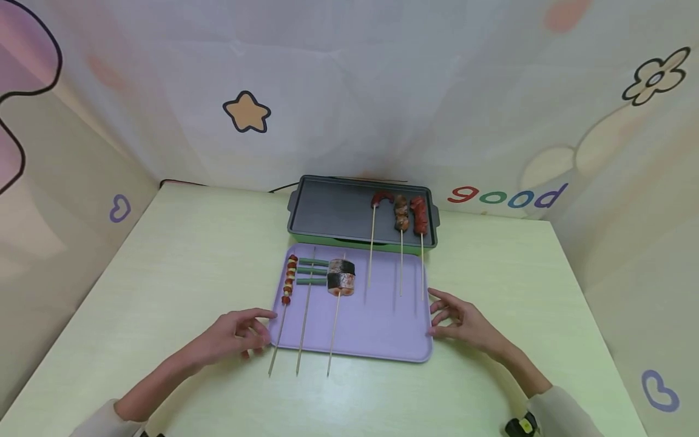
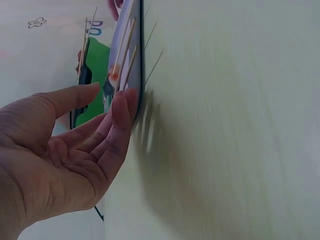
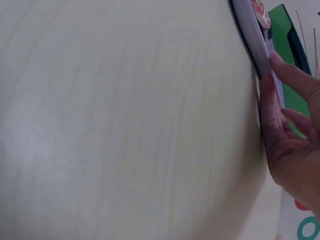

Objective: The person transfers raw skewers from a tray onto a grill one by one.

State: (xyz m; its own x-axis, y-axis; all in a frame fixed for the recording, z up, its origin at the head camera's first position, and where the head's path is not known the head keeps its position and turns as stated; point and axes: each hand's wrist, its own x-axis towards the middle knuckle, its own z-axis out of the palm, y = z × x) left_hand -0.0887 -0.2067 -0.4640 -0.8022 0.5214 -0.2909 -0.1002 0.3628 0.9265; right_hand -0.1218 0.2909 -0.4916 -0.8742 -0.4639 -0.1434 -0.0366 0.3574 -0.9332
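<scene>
A lilac tray (image 1: 382,334) of skewers (image 1: 341,280) lies at centre frame, below a griddle (image 1: 338,209). The right hand (image 1: 466,325) pinches its rim; the left hand (image 1: 232,337), loosely curled, thumb apart, touches the opposite edge. Moving it well likely needs matched grips, level carriage and clearance from the griddle's overhanging sticks (image 1: 401,267).

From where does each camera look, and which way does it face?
Head: worn on the head, facing forward and down at the purple tray and grill; left hand, right hand and forearms show.
Left wrist: on that wrist, facing the tray's near edge; left hand shows.
Right wrist: on that wrist, facing the opposite edge and much table; right hand shows.
Shared: both wrist views catch the tray and the grill's green side.
</scene>
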